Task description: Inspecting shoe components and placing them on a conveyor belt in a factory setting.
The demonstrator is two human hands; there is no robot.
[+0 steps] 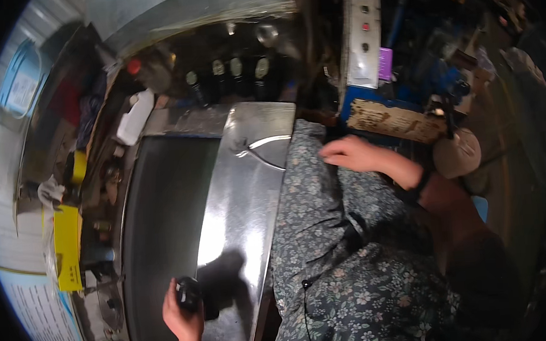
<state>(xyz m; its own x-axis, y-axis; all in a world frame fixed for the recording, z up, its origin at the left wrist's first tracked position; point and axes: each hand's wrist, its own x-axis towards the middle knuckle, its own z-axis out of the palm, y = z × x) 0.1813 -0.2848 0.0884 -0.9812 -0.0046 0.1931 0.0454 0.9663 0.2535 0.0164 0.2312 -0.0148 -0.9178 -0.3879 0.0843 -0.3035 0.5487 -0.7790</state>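
Observation:
My left hand is closed around a dark, rounded black object with a glossy top; its exact kind I cannot make out. It is held over the near end of a shiny metal plate, throwing a shadow there. My right hand is empty, its fingers stretched out to the left, over the dark floral cloth on my lap. Left of that hand, pliers with pale handles lie open on the metal plate, their jaws pointing left.
A dark, flat, belt-like surface runs left of the plate. Behind stand several black pieces with pale tops and a white bottle. A yellow box is far left. At right are a button panel and a rusty plate.

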